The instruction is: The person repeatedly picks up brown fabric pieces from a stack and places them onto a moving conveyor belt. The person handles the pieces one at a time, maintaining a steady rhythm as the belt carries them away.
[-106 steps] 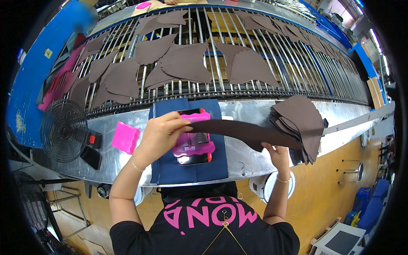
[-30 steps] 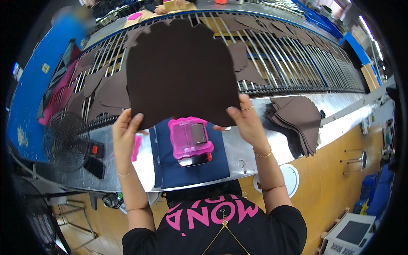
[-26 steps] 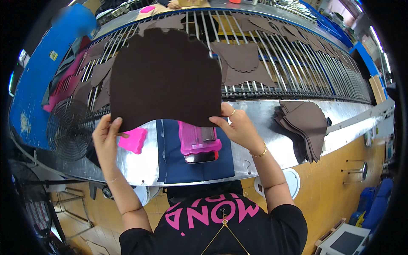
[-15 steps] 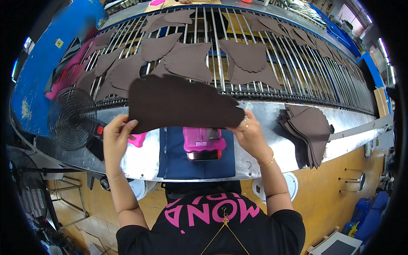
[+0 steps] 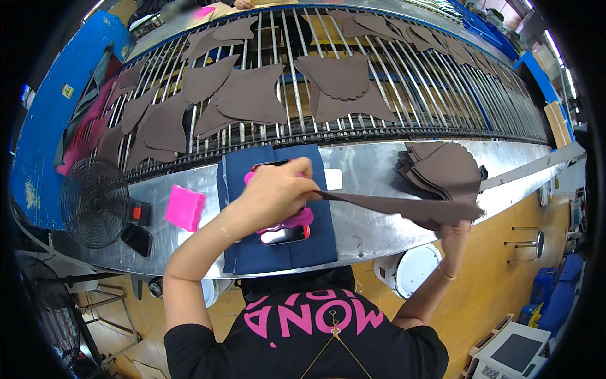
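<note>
Both hands hold one thin dark brown fabric piece [image 5: 391,207], seen nearly edge-on and stretched level across the steel table [image 5: 366,174]. My left hand [image 5: 271,197] grips its left end, right above a pink device [image 5: 287,222] lying on a navy cloth [image 5: 278,249]. My right hand [image 5: 456,232] holds the right end from below, at the table's front edge. Just behind that end lies a stack of the same brown pieces [image 5: 445,165].
Several brown pieces are spread on the metal bar rack [image 5: 404,82] behind the table. A pink block [image 5: 185,208], a small black fan [image 5: 95,201] and a black box with an orange button [image 5: 140,213] stand at the left. A white bucket [image 5: 410,270] sits under the table.
The brown piece, held up broadside a second ago, has come down and swung right, now edge-on. My right hand dropped to the table's front edge; my left moved over the pink device.
</note>
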The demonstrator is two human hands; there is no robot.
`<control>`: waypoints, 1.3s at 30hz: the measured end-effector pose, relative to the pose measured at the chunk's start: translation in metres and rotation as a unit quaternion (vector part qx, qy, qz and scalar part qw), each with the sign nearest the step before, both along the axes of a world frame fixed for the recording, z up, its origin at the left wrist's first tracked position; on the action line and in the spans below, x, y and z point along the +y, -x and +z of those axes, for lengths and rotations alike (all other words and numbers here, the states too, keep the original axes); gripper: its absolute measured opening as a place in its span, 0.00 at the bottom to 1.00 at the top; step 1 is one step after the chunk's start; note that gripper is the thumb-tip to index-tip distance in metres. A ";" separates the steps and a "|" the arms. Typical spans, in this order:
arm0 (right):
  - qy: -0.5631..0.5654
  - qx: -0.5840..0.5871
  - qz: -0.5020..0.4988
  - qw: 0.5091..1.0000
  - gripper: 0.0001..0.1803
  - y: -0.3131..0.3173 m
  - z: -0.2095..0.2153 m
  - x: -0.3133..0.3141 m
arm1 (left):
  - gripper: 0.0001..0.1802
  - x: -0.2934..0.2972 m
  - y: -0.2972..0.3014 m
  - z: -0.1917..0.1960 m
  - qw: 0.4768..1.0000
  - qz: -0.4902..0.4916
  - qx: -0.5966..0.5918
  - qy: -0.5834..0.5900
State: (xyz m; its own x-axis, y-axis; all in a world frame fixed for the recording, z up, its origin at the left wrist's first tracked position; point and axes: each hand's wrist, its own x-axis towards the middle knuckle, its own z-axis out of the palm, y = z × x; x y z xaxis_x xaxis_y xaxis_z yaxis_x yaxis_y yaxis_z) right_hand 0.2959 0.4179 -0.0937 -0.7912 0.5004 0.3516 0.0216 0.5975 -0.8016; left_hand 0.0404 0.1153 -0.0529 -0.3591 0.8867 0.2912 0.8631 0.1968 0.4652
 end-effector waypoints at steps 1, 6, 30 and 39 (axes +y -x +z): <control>-0.016 -0.016 -0.025 0.999 0.07 -0.018 -0.005 0.026 | 0.12 0.009 0.000 -0.002 0.999 -0.034 0.010 0.035; -0.098 -0.028 -0.125 0.987 0.11 -0.005 0.067 0.019 | 0.47 0.066 0.020 0.050 0.934 -0.101 -0.342 -0.021; -0.157 -0.345 -0.527 0.761 0.34 -0.013 -0.056 0.106 | 0.40 0.250 0.214 -0.143 0.618 0.190 -0.735 -0.203; -0.206 -0.329 -0.524 0.758 0.37 -0.017 -0.053 0.112 | 0.42 0.158 0.199 -0.073 0.763 0.169 -0.620 -0.070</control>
State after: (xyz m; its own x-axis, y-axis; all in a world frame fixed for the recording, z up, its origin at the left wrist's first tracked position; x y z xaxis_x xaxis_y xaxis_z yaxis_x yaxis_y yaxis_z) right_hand 0.3129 0.5298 -0.1466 -0.1064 0.9303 0.3509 0.9721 0.1715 -0.1600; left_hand -0.1590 0.2730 -0.1263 -0.6376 0.6732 -0.3746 -0.3467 0.1835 0.9199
